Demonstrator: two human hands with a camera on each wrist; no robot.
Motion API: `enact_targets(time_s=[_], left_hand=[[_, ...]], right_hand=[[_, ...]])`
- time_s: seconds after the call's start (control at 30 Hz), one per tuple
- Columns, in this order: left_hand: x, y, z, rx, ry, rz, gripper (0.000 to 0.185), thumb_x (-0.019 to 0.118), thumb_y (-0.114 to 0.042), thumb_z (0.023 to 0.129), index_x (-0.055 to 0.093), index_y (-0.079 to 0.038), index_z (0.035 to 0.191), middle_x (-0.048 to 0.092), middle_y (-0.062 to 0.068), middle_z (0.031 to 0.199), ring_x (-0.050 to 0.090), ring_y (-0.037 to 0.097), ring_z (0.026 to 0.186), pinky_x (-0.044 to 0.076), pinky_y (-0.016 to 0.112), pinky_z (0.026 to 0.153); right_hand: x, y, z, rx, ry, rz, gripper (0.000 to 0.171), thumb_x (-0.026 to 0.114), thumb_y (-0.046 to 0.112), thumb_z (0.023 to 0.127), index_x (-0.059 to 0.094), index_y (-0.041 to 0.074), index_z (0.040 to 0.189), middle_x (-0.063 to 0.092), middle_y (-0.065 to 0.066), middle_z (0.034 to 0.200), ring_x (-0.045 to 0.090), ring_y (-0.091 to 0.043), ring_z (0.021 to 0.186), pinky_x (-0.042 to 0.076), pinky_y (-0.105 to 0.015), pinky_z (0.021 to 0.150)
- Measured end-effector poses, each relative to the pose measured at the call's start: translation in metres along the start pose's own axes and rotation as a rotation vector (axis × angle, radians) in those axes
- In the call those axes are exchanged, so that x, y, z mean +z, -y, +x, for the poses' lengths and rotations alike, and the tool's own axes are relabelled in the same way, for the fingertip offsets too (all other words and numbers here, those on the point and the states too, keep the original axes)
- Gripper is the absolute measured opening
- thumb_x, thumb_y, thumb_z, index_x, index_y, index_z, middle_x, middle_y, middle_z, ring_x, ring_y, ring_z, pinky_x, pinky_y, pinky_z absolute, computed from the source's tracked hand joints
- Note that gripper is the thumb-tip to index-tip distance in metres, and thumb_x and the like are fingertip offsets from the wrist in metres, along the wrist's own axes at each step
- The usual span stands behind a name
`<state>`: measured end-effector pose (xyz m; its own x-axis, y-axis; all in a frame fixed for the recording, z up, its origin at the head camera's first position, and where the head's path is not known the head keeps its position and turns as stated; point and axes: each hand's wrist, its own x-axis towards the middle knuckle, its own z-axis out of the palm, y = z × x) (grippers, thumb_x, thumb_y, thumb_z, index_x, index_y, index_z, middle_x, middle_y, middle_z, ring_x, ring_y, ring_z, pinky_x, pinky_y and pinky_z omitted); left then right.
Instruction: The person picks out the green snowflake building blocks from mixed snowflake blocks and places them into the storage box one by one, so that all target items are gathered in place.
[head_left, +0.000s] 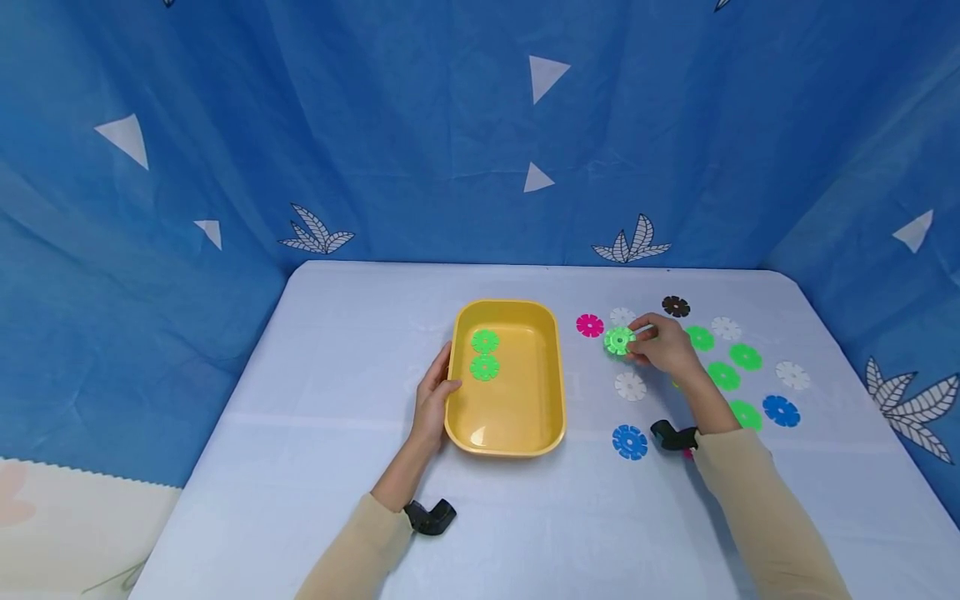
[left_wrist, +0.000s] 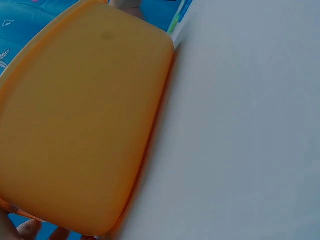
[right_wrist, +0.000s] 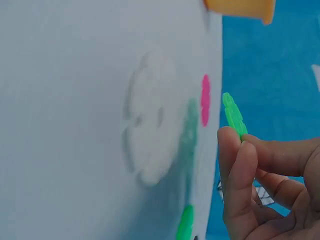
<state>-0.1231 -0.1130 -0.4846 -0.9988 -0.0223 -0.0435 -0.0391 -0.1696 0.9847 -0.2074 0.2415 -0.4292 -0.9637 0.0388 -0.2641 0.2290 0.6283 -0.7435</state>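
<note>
My left hand grips the left side of a yellow plastic tray, thumb over the rim and fingers along the outer wall. Two green notched discs lie inside, one behind the other. Between thumb and fingertips my right hand pinches another green notched disc, to the right of the tray. The right wrist view shows this green disc edge-on, raised off the table. Close by lie a pink disc and white discs. In the left wrist view the tray's outer wall fills much of the picture.
Right of my right hand several more discs are spread out: green ones, a brown one, white ones and a blue one. Another blue disc lies nearer me. A blue curtain hangs behind the white table.
</note>
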Motion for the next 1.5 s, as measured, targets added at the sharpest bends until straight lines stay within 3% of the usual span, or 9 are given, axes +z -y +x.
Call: enact_targets(time_s=[0.2,0.33,0.47,0.63,0.77,0.9,1.03,1.23,1.5], left_hand=[[0.000,0.001,0.001,0.003,0.002,-0.010,0.065,0.044,-0.001,0.092,0.032,-0.016,0.154,0.027,0.000,0.161,0.022,0.019,0.150,0.022,0.039,0.120],[0.000,0.000,0.001,0.002,-0.001,-0.016,0.065,0.044,-0.001,0.092,0.032,-0.015,0.154,0.028,-0.001,0.161,0.022,0.018,0.150,0.022,0.039,0.120],[0.001,0.000,0.000,-0.003,-0.004,-0.011,0.066,0.044,-0.002,0.091,0.032,-0.015,0.154,0.028,-0.001,0.161,0.023,0.018,0.149,0.023,0.040,0.119],[0.001,-0.001,0.000,0.001,0.005,-0.012,0.066,0.044,-0.002,0.091,0.031,-0.014,0.155,0.027,0.000,0.161,0.023,0.019,0.149,0.024,0.040,0.119],[0.001,-0.001,0.000,0.002,0.009,-0.010,0.065,0.044,-0.002,0.092,0.031,-0.015,0.155,0.028,-0.001,0.161,0.026,0.019,0.149,0.031,0.030,0.115],[0.001,-0.002,0.000,0.005,0.008,0.000,0.065,0.044,-0.002,0.092,0.032,-0.016,0.154,0.029,0.000,0.161,0.028,0.021,0.148,0.036,0.020,0.108],[0.001,-0.002,0.000,0.002,0.004,0.001,0.065,0.044,-0.003,0.092,0.032,-0.016,0.154,0.029,0.002,0.161,0.028,0.022,0.148,0.036,0.021,0.109],[0.001,-0.001,0.000,0.001,0.003,0.000,0.065,0.044,-0.003,0.092,0.032,-0.015,0.154,0.028,0.002,0.161,0.026,0.022,0.148,0.035,0.022,0.110],[0.001,-0.002,-0.001,-0.005,0.008,-0.002,0.065,0.044,-0.003,0.092,0.032,-0.017,0.154,0.027,0.000,0.161,0.025,0.019,0.149,0.027,0.037,0.118]], right_hand=[[0.011,0.026,-0.011,-0.064,0.011,0.076,0.037,0.064,0.005,0.092,0.054,-0.005,0.126,0.054,-0.017,0.100,0.073,-0.029,0.084,0.058,-0.024,0.067],[0.025,0.046,-0.018,-0.089,0.036,0.088,0.035,0.065,0.006,0.091,0.055,-0.003,0.124,0.056,-0.017,0.102,0.073,-0.025,0.083,0.057,-0.022,0.066],[0.041,0.063,-0.025,-0.124,0.090,0.122,0.033,0.066,0.007,0.091,0.056,-0.002,0.121,0.056,-0.017,0.103,0.072,-0.021,0.080,0.058,-0.022,0.067],[0.062,0.082,-0.034,-0.167,0.163,0.130,0.030,0.068,0.005,0.089,0.058,0.000,0.117,0.055,-0.015,0.099,0.072,-0.028,0.083,0.059,-0.027,0.068],[0.080,0.094,-0.039,-0.193,0.235,0.127,0.028,0.066,0.001,0.089,0.058,-0.001,0.115,0.054,-0.015,0.095,0.071,-0.034,0.085,0.058,-0.027,0.066],[0.095,0.101,-0.041,-0.214,0.294,0.116,0.026,0.066,-0.002,0.088,0.058,-0.002,0.113,0.055,-0.014,0.092,0.070,-0.036,0.082,0.059,-0.033,0.068],[0.107,0.105,-0.042,-0.226,0.323,0.088,0.024,0.068,-0.002,0.086,0.060,-0.001,0.108,0.056,-0.013,0.089,0.070,-0.035,0.076,0.060,-0.038,0.070],[0.122,0.107,-0.041,-0.255,0.394,0.036,0.021,0.069,-0.003,0.084,0.061,0.000,0.104,0.056,-0.012,0.084,0.069,-0.029,0.070,0.059,-0.035,0.067],[0.139,0.103,-0.041,-0.185,0.441,0.002,0.021,0.069,-0.005,0.083,0.060,0.001,0.101,0.053,-0.008,0.077,0.068,-0.019,0.064,0.056,-0.027,0.060]])
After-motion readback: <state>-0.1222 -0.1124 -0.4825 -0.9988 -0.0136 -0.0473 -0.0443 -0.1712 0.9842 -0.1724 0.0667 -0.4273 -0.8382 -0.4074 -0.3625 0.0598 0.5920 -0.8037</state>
